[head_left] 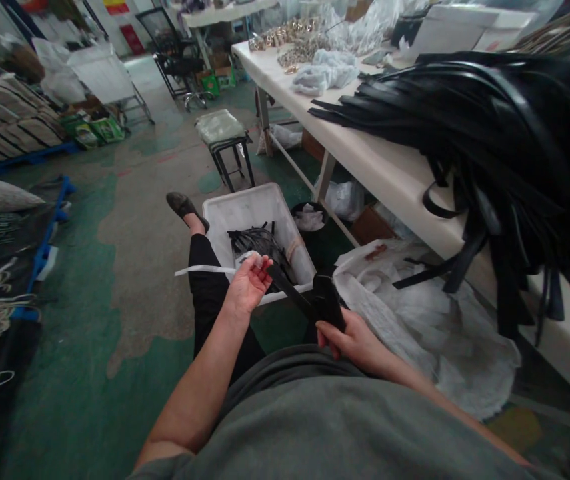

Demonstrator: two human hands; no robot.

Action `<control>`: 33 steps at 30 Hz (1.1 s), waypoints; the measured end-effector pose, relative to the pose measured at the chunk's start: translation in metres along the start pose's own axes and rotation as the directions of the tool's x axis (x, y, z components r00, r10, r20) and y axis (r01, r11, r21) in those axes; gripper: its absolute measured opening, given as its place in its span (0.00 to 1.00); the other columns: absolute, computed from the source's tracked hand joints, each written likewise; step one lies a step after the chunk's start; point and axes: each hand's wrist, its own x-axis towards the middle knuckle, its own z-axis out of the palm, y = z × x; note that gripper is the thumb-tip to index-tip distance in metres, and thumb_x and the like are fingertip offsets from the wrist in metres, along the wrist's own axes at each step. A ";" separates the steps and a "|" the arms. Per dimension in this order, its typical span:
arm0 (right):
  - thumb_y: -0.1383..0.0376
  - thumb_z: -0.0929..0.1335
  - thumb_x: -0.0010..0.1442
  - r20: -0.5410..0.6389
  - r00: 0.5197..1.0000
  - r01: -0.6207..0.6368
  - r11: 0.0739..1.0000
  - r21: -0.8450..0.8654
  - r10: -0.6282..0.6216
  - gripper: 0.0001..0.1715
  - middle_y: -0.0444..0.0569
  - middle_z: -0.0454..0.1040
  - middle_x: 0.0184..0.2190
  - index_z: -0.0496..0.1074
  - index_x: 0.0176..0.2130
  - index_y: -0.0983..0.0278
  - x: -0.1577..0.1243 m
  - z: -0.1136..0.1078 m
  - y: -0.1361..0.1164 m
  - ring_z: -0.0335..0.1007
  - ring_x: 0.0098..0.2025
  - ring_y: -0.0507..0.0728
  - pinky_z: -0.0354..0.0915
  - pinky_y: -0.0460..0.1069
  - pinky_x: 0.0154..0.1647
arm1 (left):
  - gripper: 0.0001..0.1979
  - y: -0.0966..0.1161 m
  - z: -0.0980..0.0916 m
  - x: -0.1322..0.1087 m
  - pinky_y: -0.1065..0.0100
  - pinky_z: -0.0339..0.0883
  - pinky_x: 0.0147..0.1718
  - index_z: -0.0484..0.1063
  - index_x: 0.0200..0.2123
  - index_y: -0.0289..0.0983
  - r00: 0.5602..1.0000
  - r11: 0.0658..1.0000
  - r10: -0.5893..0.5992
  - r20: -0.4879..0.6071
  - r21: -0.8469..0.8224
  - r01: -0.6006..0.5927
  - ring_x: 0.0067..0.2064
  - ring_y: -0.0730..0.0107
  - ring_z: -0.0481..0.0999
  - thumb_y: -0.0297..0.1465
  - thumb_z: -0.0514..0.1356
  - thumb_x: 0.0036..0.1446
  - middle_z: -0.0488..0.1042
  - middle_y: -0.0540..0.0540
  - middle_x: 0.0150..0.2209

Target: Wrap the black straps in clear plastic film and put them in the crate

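My left hand (249,285) is closed, palm up, above the white plastic bin (245,200). A thin white strip (203,269), crumpled at one end, is pinched in its fingers and sticks out to the left. Beside those fingertips lies the end of a black strap (292,290); whether they grip it I cannot tell. My right hand (347,339) is wrapped round the black strap's folded, wider part, thumb on top. Inside the bin are several thin black strips (259,241).
To the right a long white table (389,160) bears a big heap of black straps (445,113) hanging over its edge. Below it sits a white plastic sack (415,313). A stool (222,133) stands beyond the bin. Pallets (47,240) with bundles are at left.
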 end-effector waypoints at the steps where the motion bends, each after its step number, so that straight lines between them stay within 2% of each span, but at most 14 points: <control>1: 0.55 0.64 0.63 -0.001 1.000 0.018 1.000 -0.016 -0.018 0.13 0.42 0.73 0.24 0.65 0.34 0.62 0.001 0.002 0.001 0.64 0.18 0.49 0.61 0.45 0.21 | 0.10 -0.001 0.001 -0.002 0.70 0.71 0.29 0.72 0.28 0.34 1.000 1.000 0.001 -0.001 0.013 0.000 0.29 0.71 0.79 0.28 0.57 0.62 0.78 0.48 0.27; 9: 0.57 0.63 0.65 -0.077 0.989 0.119 0.985 -0.123 -0.129 0.12 0.41 0.72 0.24 0.64 0.33 0.61 0.000 0.003 0.002 0.65 0.18 0.49 0.62 0.45 0.21 | 0.10 -0.008 0.001 -0.004 0.71 0.71 0.30 0.72 0.27 0.34 0.999 1.000 -0.017 0.039 0.004 0.017 0.27 0.74 0.77 0.28 0.57 0.61 0.77 0.49 0.24; 16: 0.56 0.62 0.64 -0.081 0.990 0.097 0.980 -0.172 -0.112 0.10 0.41 0.72 0.24 0.63 0.34 0.60 0.002 0.004 0.000 0.65 0.18 0.51 0.62 0.47 0.21 | 0.06 -0.010 0.000 -0.003 0.72 0.72 0.28 0.73 0.29 0.34 0.999 0.999 -0.014 0.046 0.035 0.012 0.26 0.74 0.77 0.28 0.60 0.59 0.77 0.49 0.25; 23: 0.57 0.62 0.64 -0.066 0.994 0.066 0.961 -0.269 -0.086 0.10 0.41 0.72 0.23 0.62 0.33 0.60 0.003 0.007 0.002 0.65 0.18 0.51 0.61 0.46 0.22 | 0.04 -0.014 -0.002 -0.003 0.71 0.73 0.32 0.73 0.30 0.35 1.000 0.998 -0.003 0.018 0.061 0.002 0.28 0.72 0.78 0.26 0.60 0.58 0.78 0.48 0.26; 27: 0.55 0.62 0.63 -0.063 0.998 0.020 0.991 -0.130 -0.029 0.12 0.41 0.73 0.24 0.63 0.35 0.61 0.017 0.009 -0.001 0.66 0.18 0.50 0.60 0.46 0.20 | 0.03 -0.034 -0.008 -0.003 0.72 0.72 0.30 0.73 0.30 0.34 0.997 0.990 0.010 0.076 0.140 -0.020 0.28 0.72 0.78 0.27 0.64 0.55 0.79 0.47 0.28; 31: 0.51 0.62 0.61 -0.026 0.999 -0.021 0.996 0.084 0.024 0.19 0.43 0.71 0.21 0.65 0.31 0.64 0.040 0.009 -0.005 0.64 0.17 0.49 0.58 0.45 0.20 | 0.11 -0.061 -0.014 -0.003 0.74 0.69 0.26 0.74 0.29 0.33 0.988 0.969 -0.039 0.147 0.248 0.002 0.26 0.75 0.74 0.30 0.72 0.45 0.76 0.49 0.26; 33: 0.50 0.63 0.60 0.009 0.999 -0.034 0.988 0.150 0.033 0.20 0.45 0.73 0.23 0.66 0.31 0.65 0.041 0.006 -0.006 0.64 0.17 0.49 0.59 0.45 0.20 | 0.14 -0.064 -0.017 -0.002 0.77 0.66 0.24 0.74 0.28 0.32 0.982 0.952 -0.013 0.188 0.302 -0.045 0.23 0.79 0.71 0.32 0.74 0.40 0.74 0.51 0.24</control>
